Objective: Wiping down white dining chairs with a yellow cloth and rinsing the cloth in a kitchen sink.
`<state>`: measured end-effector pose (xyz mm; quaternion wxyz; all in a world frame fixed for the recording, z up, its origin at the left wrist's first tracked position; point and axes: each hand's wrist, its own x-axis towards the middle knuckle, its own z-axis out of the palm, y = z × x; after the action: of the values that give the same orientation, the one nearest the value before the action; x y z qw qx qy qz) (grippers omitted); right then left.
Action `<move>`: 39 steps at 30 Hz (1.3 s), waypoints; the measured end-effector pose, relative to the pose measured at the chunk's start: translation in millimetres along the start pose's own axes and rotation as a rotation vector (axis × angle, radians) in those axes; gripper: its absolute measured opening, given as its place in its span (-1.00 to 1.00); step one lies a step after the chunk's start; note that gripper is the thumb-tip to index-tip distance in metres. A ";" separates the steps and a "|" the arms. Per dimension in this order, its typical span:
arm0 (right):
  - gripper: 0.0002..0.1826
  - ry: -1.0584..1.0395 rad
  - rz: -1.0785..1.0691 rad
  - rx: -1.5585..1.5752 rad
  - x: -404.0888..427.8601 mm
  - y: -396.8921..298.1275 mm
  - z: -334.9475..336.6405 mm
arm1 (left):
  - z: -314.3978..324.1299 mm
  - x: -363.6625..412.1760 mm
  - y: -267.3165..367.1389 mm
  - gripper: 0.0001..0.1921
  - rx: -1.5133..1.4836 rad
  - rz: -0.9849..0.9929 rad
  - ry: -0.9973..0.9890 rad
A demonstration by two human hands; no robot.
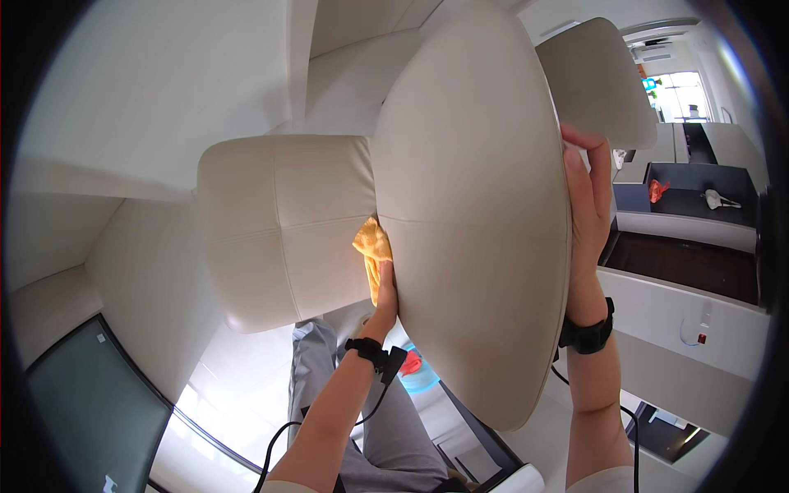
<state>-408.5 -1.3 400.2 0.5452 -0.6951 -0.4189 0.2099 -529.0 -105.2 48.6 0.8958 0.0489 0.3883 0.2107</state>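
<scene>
A chair with beige leather-like upholstery stands before me, its stitched seat (285,228) at the left and its tall curved backrest (474,209) in the middle. My left hand (386,296) holds a yellow cloth (373,240) in the crease where seat and backrest meet. Part of that hand and of the cloth is hidden by the backrest. Against the rear edge of the backrest lies my right hand (585,203), fingers bent and fingertips touching it. Each wrist wears a black strap with a cable.
Another beige chair backrest (595,86) rises behind this one. Below it, a light blue basin (422,377) with something red inside is partly hidden. At right are a dark sink-like recess (703,179) and a white counter front (678,302). A dark glass panel (98,394) stands lower left.
</scene>
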 end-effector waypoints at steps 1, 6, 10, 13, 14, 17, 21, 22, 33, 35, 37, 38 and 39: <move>-0.75 0.003 0.011 -0.006 -0.8 3.2 -4.4 | 10.5 -7.8 3.6 -0.43 0.005 -0.024 0.042; -0.79 -0.015 0.022 0.061 2.7 0.1 -2.8 | 42.4 -75.7 11.7 -0.46 -0.222 -0.082 0.017; -0.78 -0.049 -0.071 0.040 11.2 10.5 -5.2 | 89.0 -141.8 27.9 -0.53 -0.402 -0.103 0.064; -0.80 -0.077 -0.071 0.032 15.3 17.5 -4.9 | 120.8 -181.8 44.2 -0.54 -0.437 -0.048 0.029; -0.79 -0.035 -0.137 0.031 16.4 17.4 -2.8 | 130.5 -196.0 51.5 -0.53 -0.396 -0.102 0.020; -0.77 -0.049 -0.188 -0.136 17.3 20.8 -8.4 | 155.1 -229.8 61.3 -0.54 -0.364 -0.136 -0.031; -0.74 -0.040 -0.169 -0.073 16.0 19.6 2.6 | 183.6 -274.8 78.2 -0.54 -0.373 -0.147 -0.100; -0.74 -0.084 -0.141 -0.124 14.7 14.7 -2.5 | 200.0 -288.1 84.1 -0.54 -0.303 -0.146 -0.050; -0.60 -0.287 0.334 0.343 -71.5 -6.9 -128.2 | 288.4 -339.5 129.7 -0.50 0.051 0.121 -0.279; -0.57 -0.297 0.401 0.507 -99.0 -3.5 -141.4 | 302.0 -340.1 122.0 -0.52 0.105 0.087 -0.327; -0.53 -0.387 0.584 0.797 -120.4 -4.9 -145.5 | 320.8 -343.5 114.4 -0.51 0.477 0.219 -0.412; -0.55 -0.485 0.372 0.640 -130.4 -6.1 -157.8 | 327.8 -341.8 110.4 -0.51 0.491 0.209 -0.420; -0.55 -0.456 0.369 0.637 -139.9 -2.8 -166.4 | 335.1 -335.0 104.1 -0.49 0.637 0.166 -0.476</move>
<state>-363.4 -211.5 432.6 0.5793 -0.4913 -0.3116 0.5709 -528.6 -124.6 533.3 0.8805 0.4028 0.2107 0.1344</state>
